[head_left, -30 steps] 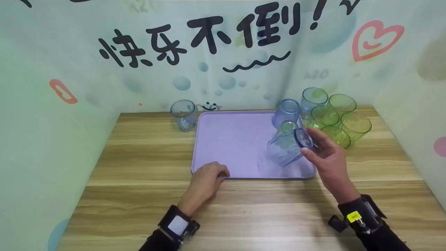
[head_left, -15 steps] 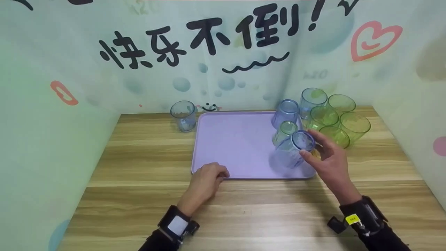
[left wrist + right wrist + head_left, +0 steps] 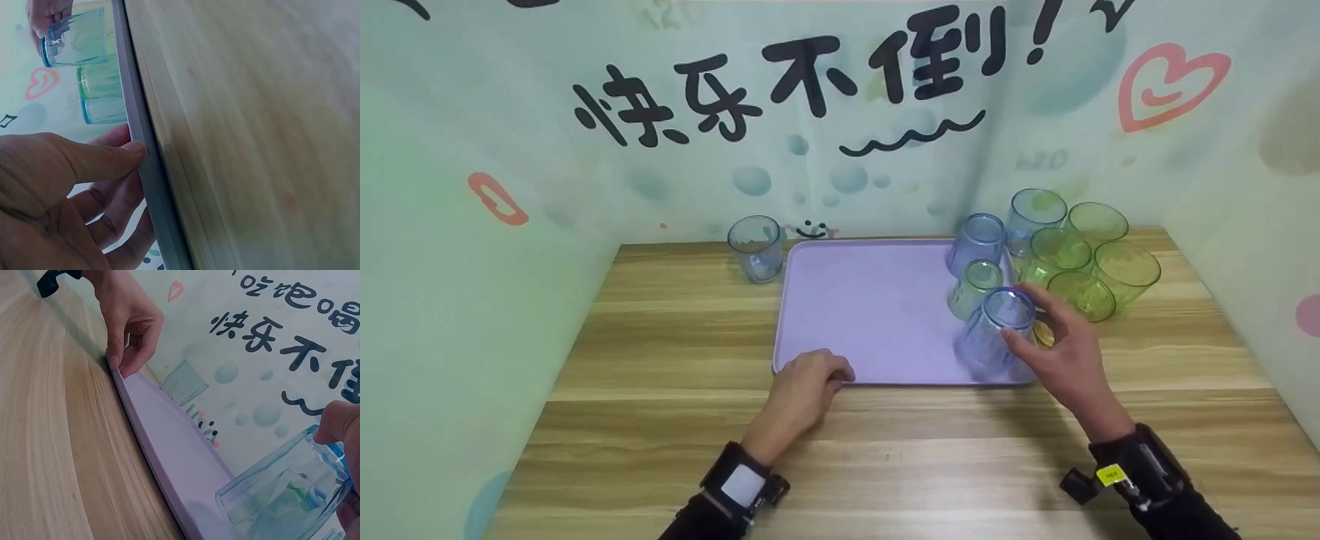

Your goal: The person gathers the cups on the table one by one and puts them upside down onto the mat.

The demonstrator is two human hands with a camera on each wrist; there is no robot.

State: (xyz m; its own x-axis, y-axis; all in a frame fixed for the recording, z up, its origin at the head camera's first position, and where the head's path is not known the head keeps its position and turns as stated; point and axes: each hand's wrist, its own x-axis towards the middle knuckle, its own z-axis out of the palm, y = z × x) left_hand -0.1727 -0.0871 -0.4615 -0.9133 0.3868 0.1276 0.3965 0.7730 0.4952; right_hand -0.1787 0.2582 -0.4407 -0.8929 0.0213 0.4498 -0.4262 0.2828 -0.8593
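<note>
My right hand (image 3: pixel 1063 356) holds a clear blue drinking glass (image 3: pixel 981 346) upside down, thumb and fingers around its base end. The glass is over the front right corner of the lilac tray (image 3: pixel 855 307), its mouth down at the tray surface. My left hand (image 3: pixel 808 382) pinches the tray's front rim; in the left wrist view the thumb (image 3: pixel 109 163) lies on the outer wall, with fingers on the inner side. On the tray's right side, behind the held glass, stand an upturned green glass (image 3: pixel 969 296) and an upturned blue glass (image 3: pixel 975 244).
Right of the tray, several green and yellowish glasses (image 3: pixel 1126 274) cluster mouth up, with a blue glass (image 3: pixel 1036 221) at their back. Another blue glass (image 3: pixel 755 251) stands mouth up left of the tray. A printed cloth (image 3: pixel 675 195) hangs behind the wooden table (image 3: pixel 660 360).
The blue glass in my right hand has gone from tilted to nearly upright, mouth down, and come lower and slightly nearer the front of the tray. My left hand stays on the rim.
</note>
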